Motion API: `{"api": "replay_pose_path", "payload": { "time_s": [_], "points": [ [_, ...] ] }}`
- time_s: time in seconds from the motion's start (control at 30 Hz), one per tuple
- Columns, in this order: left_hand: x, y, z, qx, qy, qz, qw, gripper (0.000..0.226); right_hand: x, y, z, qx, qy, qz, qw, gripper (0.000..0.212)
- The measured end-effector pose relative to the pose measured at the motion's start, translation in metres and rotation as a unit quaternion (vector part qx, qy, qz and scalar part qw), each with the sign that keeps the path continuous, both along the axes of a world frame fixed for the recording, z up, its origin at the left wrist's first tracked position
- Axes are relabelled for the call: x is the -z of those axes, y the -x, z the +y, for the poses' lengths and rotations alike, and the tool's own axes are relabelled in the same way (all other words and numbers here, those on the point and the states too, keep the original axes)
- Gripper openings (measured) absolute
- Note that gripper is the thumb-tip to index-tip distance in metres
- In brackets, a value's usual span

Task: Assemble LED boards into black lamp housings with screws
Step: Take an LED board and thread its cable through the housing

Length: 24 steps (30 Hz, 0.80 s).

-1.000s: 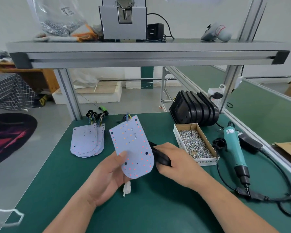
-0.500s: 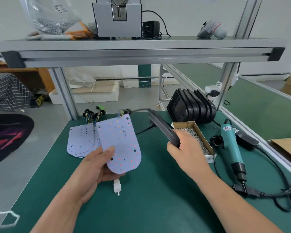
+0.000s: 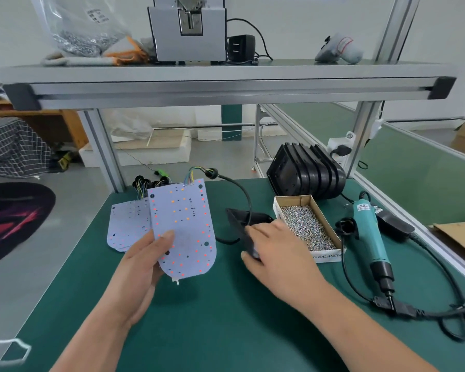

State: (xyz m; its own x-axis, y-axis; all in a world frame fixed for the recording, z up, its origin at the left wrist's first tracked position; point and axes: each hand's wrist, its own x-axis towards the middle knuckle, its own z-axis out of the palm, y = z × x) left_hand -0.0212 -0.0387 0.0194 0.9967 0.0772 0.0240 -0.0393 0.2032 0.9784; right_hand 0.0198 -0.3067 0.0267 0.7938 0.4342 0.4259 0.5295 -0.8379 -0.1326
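Green table (image 3: 226, 318) lay below. Left hand (image 3: 142, 267) pinched an LED board (image 3: 184, 224) raised; right hand (image 3: 277, 253) gripped the black housing (image 3: 236, 217), probably for fitting.

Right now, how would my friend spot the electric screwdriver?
Start at the green workbench and go to its right side, past the cardboard box of screws. The electric screwdriver lies there. It is the only teal tool, with a black cable.

The screw box (image 3: 326, 256) front partly reads "G BALANC".
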Motion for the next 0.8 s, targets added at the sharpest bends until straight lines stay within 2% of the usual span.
{"api": "replay_pose_path", "payload": {
  "time_s": [0.07, 0.13, 0.2, 0.27, 0.3, 0.33, 0.4, 0.43, 0.47, 0.53, 0.6, 0.63, 0.73, 0.8],
  "points": [
    [0.001, 0.001, -0.005, 0.021, 0.003, -0.005, 1.000, 0.041, 0.006, 0.005, 0.010, -0.010, 0.022, 0.050, 0.998, 0.042],
    [0.003, 0.001, -0.011, 0.048, 0.004, -0.015, 0.999, 0.042, 0.012, 0.008, 0.017, -0.043, 0.007, 0.115, 0.992, 0.040],
    [0.004, 0.001, -0.018, 0.072, 0.001, -0.020, 0.997, 0.045, 0.011, 0.009, 0.019, -0.099, -0.049, 0.193, 0.975, 0.037],
    [0.006, 0.000, -0.024, 0.081, -0.008, -0.016, 0.997, 0.047, 0.004, 0.004, 0.011, -0.161, -0.129, 0.274, 0.939, 0.041],
    [0.007, 0.001, -0.027, 0.078, -0.020, -0.012, 0.997, 0.047, 0.000, 0.001, 0.004, -0.183, -0.182, 0.327, 0.909, 0.049],
    [0.008, 0.001, -0.030, 0.069, -0.040, -0.008, 0.997, 0.046, -0.005, -0.002, -0.005, -0.201, -0.247, 0.390, 0.864, 0.057],
    [0.007, 0.001, -0.038, 0.049, -0.106, -0.004, 0.993, 0.045, -0.009, -0.010, -0.023, -0.244, -0.377, 0.488, 0.748, 0.066],
    [0.006, 0.002, -0.044, 0.041, -0.142, -0.002, 0.989, 0.043, -0.008, -0.014, -0.030, -0.260, -0.418, 0.504, 0.709, 0.065],
    [0.006, 0.002, -0.050, 0.035, -0.170, 0.003, 0.985, 0.038, -0.006, -0.018, -0.034, -0.268, -0.441, 0.498, 0.696, 0.063],
    [0.006, 0.003, -0.061, 0.030, -0.206, 0.009, 0.978, 0.025, 0.002, -0.024, -0.033, -0.268, -0.466, 0.455, 0.710, 0.047],
    [0.008, 0.002, -0.068, 0.037, -0.232, 0.005, 0.972, 0.020, 0.006, -0.027, -0.028, -0.218, -0.518, 0.402, 0.723, 0.025],
    [0.010, 0.003, -0.070, 0.043, -0.231, 0.002, 0.972, 0.025, 0.008, -0.027, -0.026, -0.185, -0.547, 0.379, 0.723, 0.022],
    [0.014, 0.005, -0.071, 0.052, -0.180, 0.012, 0.982, 0.063, 0.009, -0.033, -0.027, -0.110, -0.622, 0.319, 0.706, 0.023],
    [0.016, 0.004, -0.070, 0.052, -0.180, 0.011, 0.982, 0.069, 0.004, -0.032, -0.025, -0.094, -0.632, 0.300, 0.708, 0.024]
  ]
}}
